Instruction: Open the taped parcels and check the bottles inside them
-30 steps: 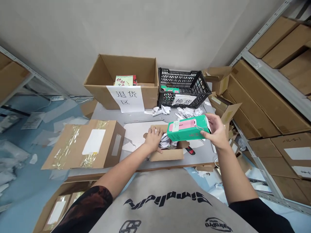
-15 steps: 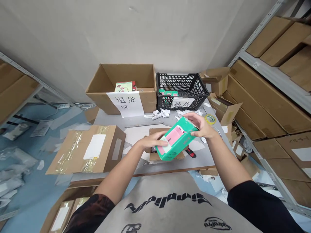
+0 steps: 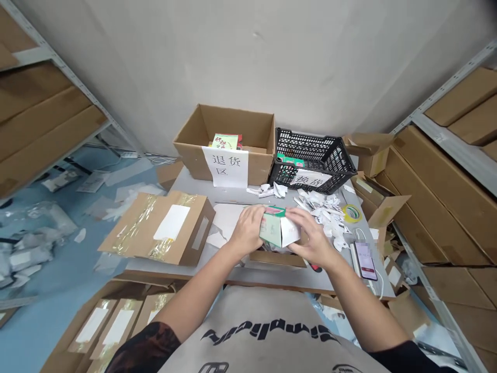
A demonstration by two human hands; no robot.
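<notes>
A small green and pink product box (image 3: 271, 229) is held between my two hands over the table, with a pale green face and a white face turned toward me. My left hand (image 3: 247, 231) grips its left side, fingers wrapped over the edge. On the other side my right hand (image 3: 313, 237) closes around the white face and the top edge. Directly beneath is an opened small cardboard carton (image 3: 277, 257), whose inside is mostly hidden by the hands. A red and black tool (image 3: 315, 268), only partly visible, lies by the carton's right end.
Behind stand a large carton (image 3: 236, 168) with a paper sign and a black crate (image 3: 341, 165) holding green boxes. A taped carton (image 3: 171, 223) sits at left. Paper scraps (image 3: 324, 210), yellow tape (image 3: 351, 213) and a phone (image 3: 365, 260) lie right. Shelves flank both sides.
The green box has been turned from its broad pink face to an end-on view, and both hands have shifted their grip. The camera view has swung, bringing the phone into sight.
</notes>
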